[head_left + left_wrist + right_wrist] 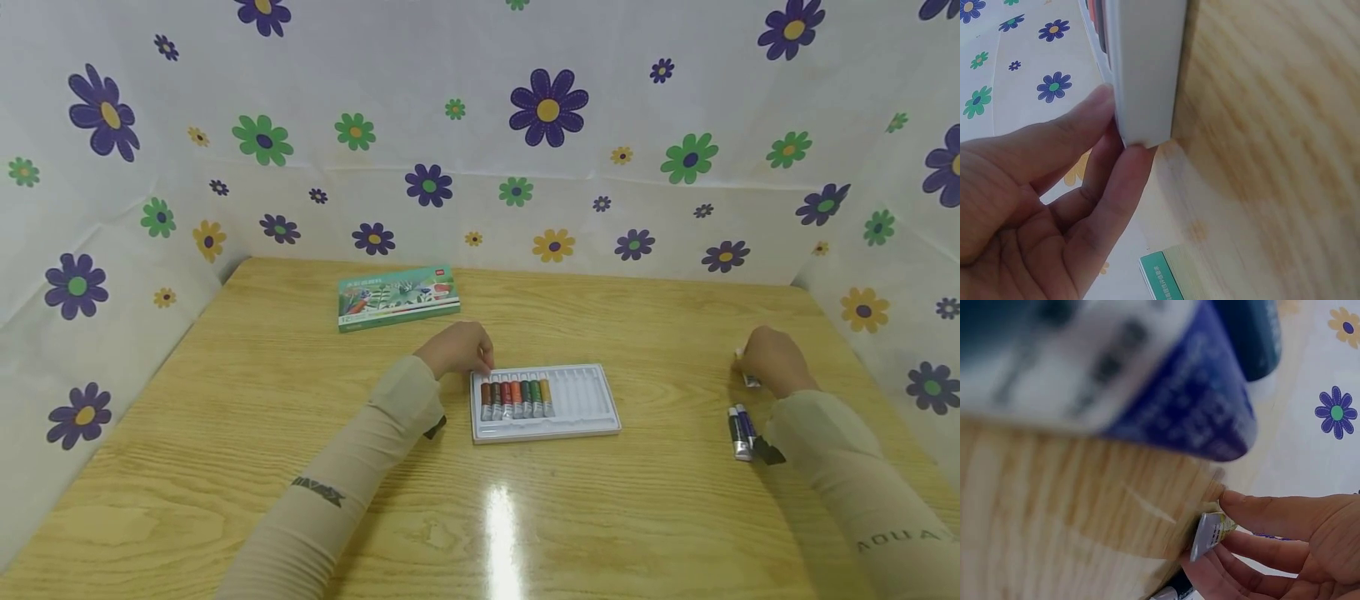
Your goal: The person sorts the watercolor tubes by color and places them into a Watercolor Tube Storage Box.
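A white plastic tray (pixel 546 433) lies at the middle of the table, with several paint tubes (pixel 515 398) side by side in its left slots. My left hand (pixel 457 348) pinches the tray's far left corner; in the left wrist view the thumb (pixel 1094 112) and fingers grip the tray's white side wall (pixel 1147 69). At the far right, my right hand (pixel 777 360) holds a small paint tube with a silver end and yellowish label (pixel 1211 530) between thumb and fingers. Just nearer lie a dark tube (pixel 738 433) and a purple tube (pixel 746 422).
A green illustrated paint box (pixel 397 298) lies at the back left of the wooden table (pixel 225 433). The tray's right slots (pixel 581 393) hold no tubes. A flowered cloth (pixel 480 125) hangs behind and at both sides. Another dark tube (pixel 1175 586) shows below the right fingers.
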Demonstrator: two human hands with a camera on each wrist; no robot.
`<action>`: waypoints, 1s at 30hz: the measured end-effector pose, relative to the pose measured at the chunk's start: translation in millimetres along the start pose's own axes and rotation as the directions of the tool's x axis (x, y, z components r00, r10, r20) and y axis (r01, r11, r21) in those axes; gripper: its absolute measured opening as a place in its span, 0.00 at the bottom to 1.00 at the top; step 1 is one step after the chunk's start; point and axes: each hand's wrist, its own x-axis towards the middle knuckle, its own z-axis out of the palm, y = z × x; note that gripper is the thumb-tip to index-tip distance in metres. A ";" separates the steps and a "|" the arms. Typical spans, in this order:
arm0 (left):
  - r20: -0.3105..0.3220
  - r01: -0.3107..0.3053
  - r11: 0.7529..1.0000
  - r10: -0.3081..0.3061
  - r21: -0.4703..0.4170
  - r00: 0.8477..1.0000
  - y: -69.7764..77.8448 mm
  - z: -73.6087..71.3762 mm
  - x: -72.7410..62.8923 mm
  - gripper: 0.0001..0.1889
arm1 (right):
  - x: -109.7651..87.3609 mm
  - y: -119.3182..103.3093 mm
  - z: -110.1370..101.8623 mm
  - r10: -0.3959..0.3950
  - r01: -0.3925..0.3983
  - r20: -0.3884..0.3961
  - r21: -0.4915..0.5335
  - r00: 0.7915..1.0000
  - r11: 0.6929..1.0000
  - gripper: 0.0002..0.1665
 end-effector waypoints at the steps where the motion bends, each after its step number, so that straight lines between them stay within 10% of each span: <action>1: -0.001 -0.001 1.000 0.001 0.002 1.000 0.1 0.0 0.0 0.03 | 0.0 0.2 0.0 -0.003 0.003 -0.001 0.001 1.000 1.000 0.23; 18: -0.007 -0.005 1.000 0.005 -0.013 1.000 1.7 0.6 -2.3 0.04 | -1.8 -0.3 -4.6 -0.051 0.053 -0.034 0.062 0.998 0.997 0.15; 30: -0.013 -0.005 1.000 0.005 -0.023 1.000 -0.2 1.6 0.6 0.04 | -14.6 -51.9 -17.4 -0.142 0.147 -0.127 0.033 0.982 0.989 0.20</action>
